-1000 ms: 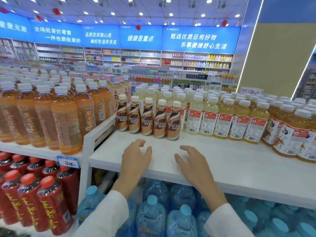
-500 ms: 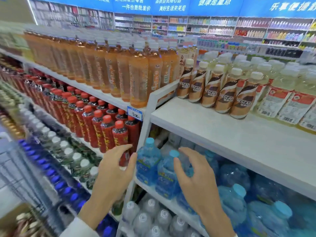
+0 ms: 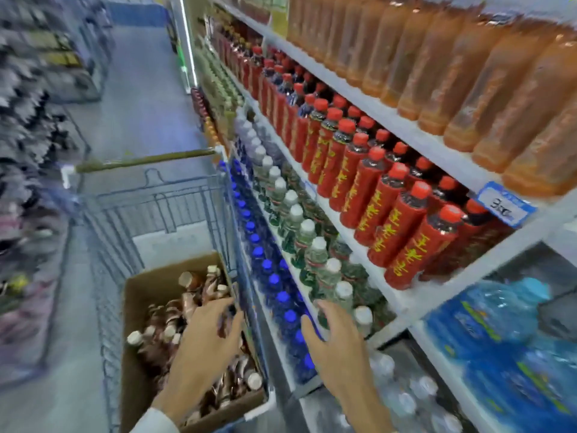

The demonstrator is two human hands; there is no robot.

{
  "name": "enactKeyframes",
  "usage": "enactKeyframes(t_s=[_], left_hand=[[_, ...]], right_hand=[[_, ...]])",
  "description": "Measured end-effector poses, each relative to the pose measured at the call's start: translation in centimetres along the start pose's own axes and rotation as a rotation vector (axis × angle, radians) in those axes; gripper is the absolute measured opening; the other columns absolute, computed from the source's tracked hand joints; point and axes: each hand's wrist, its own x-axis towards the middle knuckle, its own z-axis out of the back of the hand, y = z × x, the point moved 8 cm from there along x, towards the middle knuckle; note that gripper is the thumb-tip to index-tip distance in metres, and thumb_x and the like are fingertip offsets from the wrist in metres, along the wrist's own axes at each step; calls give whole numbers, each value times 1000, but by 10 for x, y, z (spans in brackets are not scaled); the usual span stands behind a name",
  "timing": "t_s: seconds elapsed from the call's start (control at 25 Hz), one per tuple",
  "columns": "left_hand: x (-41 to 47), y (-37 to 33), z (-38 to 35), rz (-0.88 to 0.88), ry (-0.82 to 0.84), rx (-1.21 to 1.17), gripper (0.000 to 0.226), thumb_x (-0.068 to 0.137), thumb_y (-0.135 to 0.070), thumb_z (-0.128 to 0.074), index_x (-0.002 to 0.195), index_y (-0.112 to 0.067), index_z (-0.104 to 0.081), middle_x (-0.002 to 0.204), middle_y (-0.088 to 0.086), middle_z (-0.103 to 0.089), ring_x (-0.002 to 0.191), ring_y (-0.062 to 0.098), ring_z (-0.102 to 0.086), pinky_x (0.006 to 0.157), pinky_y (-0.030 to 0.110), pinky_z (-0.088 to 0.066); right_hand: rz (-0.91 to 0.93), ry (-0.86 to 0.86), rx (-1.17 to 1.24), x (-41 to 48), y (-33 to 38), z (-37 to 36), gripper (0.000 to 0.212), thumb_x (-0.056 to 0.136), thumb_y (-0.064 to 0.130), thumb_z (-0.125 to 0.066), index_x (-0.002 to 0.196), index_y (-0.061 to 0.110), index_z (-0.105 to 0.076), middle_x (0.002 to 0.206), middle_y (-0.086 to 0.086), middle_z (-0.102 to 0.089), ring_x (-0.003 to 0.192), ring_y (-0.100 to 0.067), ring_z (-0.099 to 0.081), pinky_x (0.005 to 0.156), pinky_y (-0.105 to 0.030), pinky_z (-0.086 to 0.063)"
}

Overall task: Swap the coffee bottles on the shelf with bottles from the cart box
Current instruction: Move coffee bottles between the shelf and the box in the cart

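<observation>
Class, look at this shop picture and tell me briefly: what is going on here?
A person stands beside a wire cart carrying a cardboard box of coffee bottles. The left hand is over the box, fingers spread above the bottles, apparently gripping nothing. The right hand hovers open before the lower shelf. Neither holds a bottle yet.

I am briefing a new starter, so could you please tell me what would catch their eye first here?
Rows of red bottles with yellow lettering fill the middle shelf at right, under orange bottles on the top shelf. At lower left, a cardboard box of brown coffee bottles sits in the cart, the left hand open over it.
</observation>
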Motion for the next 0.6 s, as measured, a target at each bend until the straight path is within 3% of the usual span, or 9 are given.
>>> enactKeyframes(t_s=[0.2,0.28,0.44,0.6], left_hand=[[-4,143,34,332,0,26,32,95,-38,-62,123,-22,-67,110,-4,-70,106,20,-66,86,34,-51],[-8,184,35,438,30,2,39,95,-42,-61,130,-25,-64,119,-5,-70,109,17,-65,90,33,-52],[2,237,17,565,103,-46,46,95,-46,-60,134,-21,-61,127,-4,-68,115,16,-63,93,28,-49],[38,259,-49,615,306,-194,44,91,-40,-68,128,-20,-58,111,-10,-66,106,13,-64,88,30,-50]], right_hand=[[-69,277,-47,47,43,-138,52,92,60,-49,138,34,-50,140,9,-52,135,-14,-46,109,-33,-40],[-88,316,-105,59,52,-173,54,94,57,-49,140,29,-50,144,8,-52,135,-14,-46,109,-35,-41],[-95,390,-140,71,65,-220,43,96,49,-53,133,27,-55,131,8,-59,124,-15,-54,100,-31,-43],[-147,475,-140,79,49,-260,50,92,57,-41,129,26,-55,117,8,-64,99,-10,-59,79,-28,-42]])
